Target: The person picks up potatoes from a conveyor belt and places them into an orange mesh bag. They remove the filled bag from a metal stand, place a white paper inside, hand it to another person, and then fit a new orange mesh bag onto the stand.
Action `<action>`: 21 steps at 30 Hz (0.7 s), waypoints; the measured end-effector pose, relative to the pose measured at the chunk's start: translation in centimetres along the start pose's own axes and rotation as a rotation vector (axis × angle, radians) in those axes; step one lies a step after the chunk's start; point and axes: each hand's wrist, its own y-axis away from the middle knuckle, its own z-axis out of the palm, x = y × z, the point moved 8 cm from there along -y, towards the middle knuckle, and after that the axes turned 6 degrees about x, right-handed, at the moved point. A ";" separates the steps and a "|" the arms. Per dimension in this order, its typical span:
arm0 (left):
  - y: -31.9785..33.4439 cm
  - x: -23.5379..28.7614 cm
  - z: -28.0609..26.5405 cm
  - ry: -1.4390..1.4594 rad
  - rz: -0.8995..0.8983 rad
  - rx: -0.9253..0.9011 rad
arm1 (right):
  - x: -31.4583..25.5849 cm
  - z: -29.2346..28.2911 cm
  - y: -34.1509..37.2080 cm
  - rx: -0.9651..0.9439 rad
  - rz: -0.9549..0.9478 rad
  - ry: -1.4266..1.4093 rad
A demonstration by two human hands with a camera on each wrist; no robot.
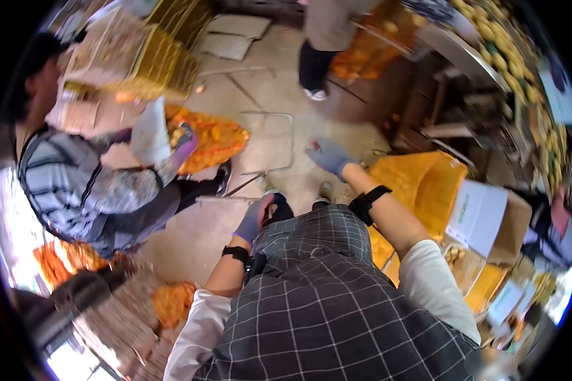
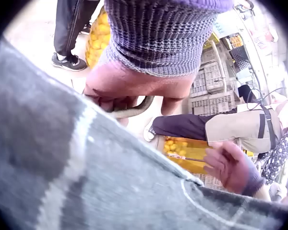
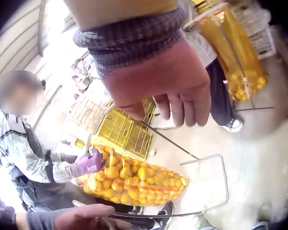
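My left hand (image 1: pixel 254 219), in a grey-purple knit glove with bare-looking pinkish palm side, grips a bent metal tube (image 2: pixel 141 109) low in front of my body. In the right wrist view this hand is at the bottom left, on a long rod of the metal frame (image 3: pixel 225 177), whose U-shaped end reaches over the floor. My right hand (image 1: pixel 329 157), gloved alike, hangs in the air with relaxed fingers and holds nothing. Beyond it lies a mesh bag (image 3: pixel 134 179) full of yellow-orange round fruit. Another person's gloved hand (image 3: pixel 90 163) rests at that bag's upper end.
A person in a plaid top (image 1: pixel 76 184) is on the left beside the bag. Yellow crates (image 3: pixel 120 127) stand behind. Another person stands ahead by an orange mesh bag (image 1: pixel 362 60). On my right are a yellow crate (image 1: pixel 419 184), a white box (image 1: pixel 480 216) and a conveyor of fruit (image 1: pixel 499 51).
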 end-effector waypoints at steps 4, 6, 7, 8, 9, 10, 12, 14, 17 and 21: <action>-0.4 1.4 -1.6 0.340 0.025 -0.138 | -8.1 -1.0 -8.1 0.261 -0.321 0.171; -0.8 0.6 -1.8 0.459 0.001 -0.188 | -12.7 -0.7 -12.3 0.360 -0.552 0.258; -1.2 0.4 -1.7 0.516 -0.004 -0.212 | -14.3 -0.3 -14.8 0.351 -0.560 0.324; -0.7 -0.3 -2.3 0.408 -0.086 -0.021 | -15.8 0.4 -17.1 0.340 -0.568 0.387; 0.0 -0.4 -1.7 0.407 -0.127 0.031 | -16.8 1.1 -19.0 0.330 -0.579 0.442; 0.5 -0.5 -1.4 0.407 -0.166 0.078 | -17.5 1.9 -20.8 0.295 -0.559 0.474; 0.5 -0.9 -1.4 0.431 -0.252 0.145 | -17.8 3.7 -24.3 0.230 -0.521 0.540; -0.8 -0.7 -2.4 0.461 -0.135 0.247 | -17.7 5.7 -26.9 0.267 -0.554 0.603; -3.3 0.4 -3.7 0.523 -0.002 0.239 | -16.7 7.7 -31.1 0.092 -0.461 0.577; -1.7 5.2 -3.5 0.572 0.085 0.138 | -15.8 7.8 -32.4 -0.065 -0.395 0.501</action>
